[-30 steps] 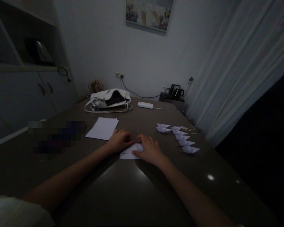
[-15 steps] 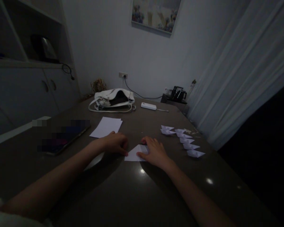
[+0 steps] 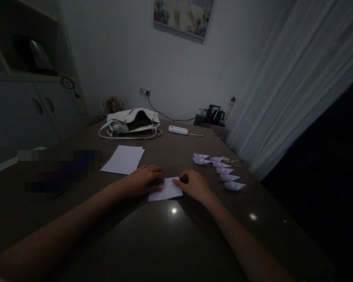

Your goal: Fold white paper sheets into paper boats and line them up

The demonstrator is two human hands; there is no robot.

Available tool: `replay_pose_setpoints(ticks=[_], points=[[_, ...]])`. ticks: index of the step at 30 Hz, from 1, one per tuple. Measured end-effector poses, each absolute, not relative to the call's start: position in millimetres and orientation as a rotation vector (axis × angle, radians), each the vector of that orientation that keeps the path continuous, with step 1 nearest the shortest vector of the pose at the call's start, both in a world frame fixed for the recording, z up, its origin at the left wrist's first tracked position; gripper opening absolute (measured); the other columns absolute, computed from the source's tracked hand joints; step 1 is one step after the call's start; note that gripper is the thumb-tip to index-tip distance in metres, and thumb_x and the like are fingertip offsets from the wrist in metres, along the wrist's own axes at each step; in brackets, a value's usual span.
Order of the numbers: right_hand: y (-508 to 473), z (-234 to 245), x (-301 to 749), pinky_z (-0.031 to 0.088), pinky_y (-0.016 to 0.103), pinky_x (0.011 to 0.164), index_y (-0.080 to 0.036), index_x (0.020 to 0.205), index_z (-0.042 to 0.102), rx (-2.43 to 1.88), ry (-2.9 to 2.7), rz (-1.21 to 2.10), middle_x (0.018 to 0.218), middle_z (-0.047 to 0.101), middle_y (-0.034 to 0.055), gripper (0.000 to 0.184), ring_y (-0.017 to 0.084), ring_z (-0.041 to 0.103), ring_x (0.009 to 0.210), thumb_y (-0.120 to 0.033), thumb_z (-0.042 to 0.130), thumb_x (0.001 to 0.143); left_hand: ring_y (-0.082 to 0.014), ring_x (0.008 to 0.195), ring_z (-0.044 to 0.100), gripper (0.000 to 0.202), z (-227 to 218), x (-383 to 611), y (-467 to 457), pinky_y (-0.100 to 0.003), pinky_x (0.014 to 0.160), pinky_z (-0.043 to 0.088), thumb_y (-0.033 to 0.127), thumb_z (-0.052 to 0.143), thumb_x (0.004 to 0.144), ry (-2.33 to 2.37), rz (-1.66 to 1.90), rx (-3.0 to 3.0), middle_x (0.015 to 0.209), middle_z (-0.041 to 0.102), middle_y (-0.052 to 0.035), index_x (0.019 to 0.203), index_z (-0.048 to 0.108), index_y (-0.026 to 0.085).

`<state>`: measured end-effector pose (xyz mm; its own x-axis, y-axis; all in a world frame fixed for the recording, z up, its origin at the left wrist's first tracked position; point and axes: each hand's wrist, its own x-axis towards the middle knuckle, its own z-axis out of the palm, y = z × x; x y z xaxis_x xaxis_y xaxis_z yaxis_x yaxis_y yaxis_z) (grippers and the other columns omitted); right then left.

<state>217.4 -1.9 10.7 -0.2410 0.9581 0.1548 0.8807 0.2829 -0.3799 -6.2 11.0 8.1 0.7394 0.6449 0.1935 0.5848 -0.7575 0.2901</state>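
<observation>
The left hand has moved further over the folded paper.

No readable text or labels anywhere.

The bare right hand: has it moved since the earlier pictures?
Yes: the bare right hand has shifted rightward, closer to the folded white paper boats on the brown tabletop.

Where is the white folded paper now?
In the head view, the white folded paper lies on the dark glossy tabletop just below centre, between the left hand and right hand.
</observation>
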Motion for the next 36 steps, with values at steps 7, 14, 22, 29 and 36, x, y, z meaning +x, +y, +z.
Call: replay_pose_setpoints(ticks=[7, 14, 22, 29, 36], points=[[4.6, -1.0, 209.6, 0.039, 0.023, 0.058, -0.017, 0.077, 0.061, -1.66, -2.031, 0.494, 0.074, 0.066, 0.0033, 0.018, 0.013, 0.059, 0.067, -0.03, 0.07, 0.069, -0.0201, 0.095, 0.055, 0.019, 8.0, 1.0, 4.7, -0.03, 0.083, 0.038, 0.026, 0.052, 0.088, 0.819, 0.469, 2.778, 0.101, 0.061, -0.0044, 0.102, 0.065, 0.025], [3.5, -4.2, 204.0, 0.04, 0.02, 0.058, -0.017, 0.079, 0.058, -1.197, -2.121, 0.596, 0.072, 0.062, -0.0004, 0.013, 0.01, 0.056, 0.062, -0.007, 0.057, 0.071, -0.0191, 0.094, 0.056, 0.024, 6.2, -1.4, 6.1, -0.03, 0.081, 0.041, 0.022, 0.053, 0.087, 0.803, 0.477, 2.785, 0.102, 0.06, -0.0048, 0.107, 0.066, 0.03], [3.6, 3.0, 210.8, 0.038, 0.022, 0.064, -0.015, 0.075, 0.06, -0.913, -2.379, 0.425, 0.075, 0.059, 0.0013, 0.019, 0.011, 0.054, 0.068, 0.001, 0.055, 0.066, -0.0192, 0.091, 0.057, 0.018, 7.5, -3.0, 10.6, -0.03, 0.079, 0.042, 0.03, 0.056, 0.086, 0.83, 0.493, 2.764, 0.097, 0.065, -0.0042, 0.097, 0.069, 0.025], [4.4, 4.1, 213.3, 0.041, 0.022, 0.069, -0.016, 0.074, 0.058, -0.839, -2.405, 0.507, 0.083, 0.062, 0.0026, 0.017, 0.012, 0.057, 0.075, -0.001, 0.055, 0.068, -0.0192, 0.094, 0.058, 0.018, 5.9, -3.9, 11.6, -0.03, 0.081, 0.042, 0.032, 0.057, 0.085, 0.825, 0.503, 2.738, 0.101, 0.065, -0.0037, 0.097, 0.069, 0.025], [4.9, 7.0, 217.6, 0.042, 0.023, 0.071, -0.015, 0.077, 0.059, -0.782, -2.494, 0.521, 0.089, 0.062, 0.0036, 0.013, 0.012, 0.058, 0.078, -0.004, 0.06, 0.07, -0.019, 0.094, 0.058, 0.017, 7.0, -3.9, 11.6, -0.029, 0.081, 0.042, 0.03, 0.057, 0.085, 0.818, 0.478, 2.739, 0.1, 0.067, -0.003, 0.097, 0.069, 0.025]])
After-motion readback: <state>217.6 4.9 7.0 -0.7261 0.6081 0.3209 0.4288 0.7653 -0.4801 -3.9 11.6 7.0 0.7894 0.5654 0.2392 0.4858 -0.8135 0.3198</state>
